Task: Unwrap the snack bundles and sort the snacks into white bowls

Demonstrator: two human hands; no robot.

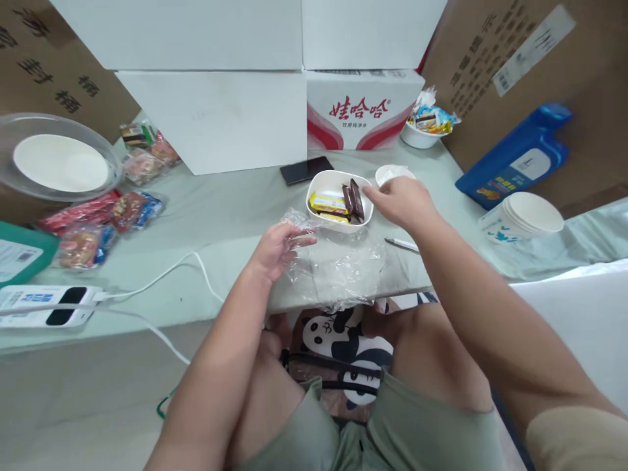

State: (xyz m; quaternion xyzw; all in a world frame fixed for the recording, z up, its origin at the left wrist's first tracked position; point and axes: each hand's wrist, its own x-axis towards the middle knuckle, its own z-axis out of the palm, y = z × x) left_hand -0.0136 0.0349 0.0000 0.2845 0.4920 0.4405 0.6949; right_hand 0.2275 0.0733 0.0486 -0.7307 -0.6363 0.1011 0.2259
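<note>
My left hand point(277, 248) rests on the table edge and pinches the left rim of a clear plastic bag point(338, 265) that lies flat and crumpled in front of me. My right hand point(402, 199) reaches over the right rim of a white square bowl point(318, 182). Its fingertips touch a dark brown snack packet point(356, 198) that stands in the bowl next to another brown one. Yellow wrapped snacks point(328, 203) lie in the same bowl. Whether the right fingers grip the packet is hard to tell.
A black phone point(307, 169) lies behind the bowl, a pen point(401, 244) to its right. Paper cups point(527, 219), a blue bottle point(520, 157), a second snack bowl point(422, 131), loose snack packs point(98, 219), a power strip point(46, 305) and stacked cartons surround the spot.
</note>
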